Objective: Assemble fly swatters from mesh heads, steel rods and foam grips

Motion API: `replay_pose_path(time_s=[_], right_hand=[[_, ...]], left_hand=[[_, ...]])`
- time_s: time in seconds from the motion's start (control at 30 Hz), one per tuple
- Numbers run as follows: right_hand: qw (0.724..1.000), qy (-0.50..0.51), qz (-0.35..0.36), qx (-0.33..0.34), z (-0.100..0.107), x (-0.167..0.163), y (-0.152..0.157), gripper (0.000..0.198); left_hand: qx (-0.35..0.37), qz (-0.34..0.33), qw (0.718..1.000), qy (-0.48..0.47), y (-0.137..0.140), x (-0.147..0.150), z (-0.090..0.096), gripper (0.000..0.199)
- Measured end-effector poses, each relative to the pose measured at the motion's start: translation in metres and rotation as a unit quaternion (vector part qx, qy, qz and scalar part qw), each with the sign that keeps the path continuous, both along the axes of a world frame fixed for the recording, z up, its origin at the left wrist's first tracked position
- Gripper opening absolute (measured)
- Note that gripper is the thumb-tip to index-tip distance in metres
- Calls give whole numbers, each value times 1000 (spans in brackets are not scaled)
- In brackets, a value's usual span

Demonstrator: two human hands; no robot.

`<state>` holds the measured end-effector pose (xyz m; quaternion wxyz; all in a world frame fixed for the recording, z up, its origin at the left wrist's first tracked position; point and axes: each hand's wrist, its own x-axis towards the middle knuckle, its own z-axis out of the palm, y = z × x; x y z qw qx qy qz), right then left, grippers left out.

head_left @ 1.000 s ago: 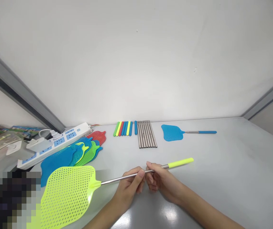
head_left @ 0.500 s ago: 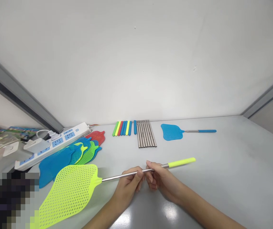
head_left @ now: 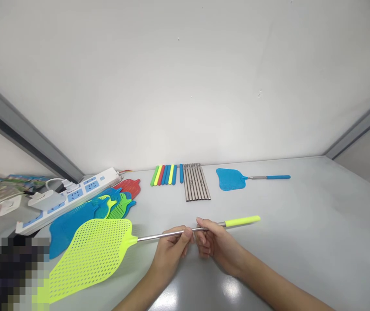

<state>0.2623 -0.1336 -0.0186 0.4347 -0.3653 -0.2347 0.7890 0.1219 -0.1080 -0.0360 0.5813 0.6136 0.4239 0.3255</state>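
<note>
A yellow-green fly swatter (head_left: 99, 252) lies across in front of me, its perforated head at the left and its yellow grip (head_left: 243, 221) at the right. My left hand (head_left: 173, 248) pinches the thin metal rod (head_left: 150, 237) between thumb and fingers. Just to its right, my right hand (head_left: 215, 242) is closed around the thicker part of the telescopic rod, close to the yellow grip. A small gap separates the two hands. The lower left of the swatter head is blurred out by pixel blocks.
Behind the hands lie several metal rods (head_left: 197, 183) in a row, beside several coloured grip sleeves (head_left: 163, 175). A blue fly swatter (head_left: 232, 179) rests at the back right. Several loose swatter heads (head_left: 71, 222) overlap at left, along a white power strip (head_left: 83, 190) with plugs.
The yellow-green swatter's head has risen slightly, while its grip end has dipped a little. Both hands keep hold of the rod. The whole view has shifted slightly.
</note>
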Motion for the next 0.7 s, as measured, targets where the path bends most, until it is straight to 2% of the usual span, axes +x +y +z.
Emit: replay_pose_path(time_s=[0.7], right_hand=[[999, -31, -40, 12, 2, -1, 0, 37]], left_hand=[[-5, 18, 1000, 5, 0, 1, 2, 36]])
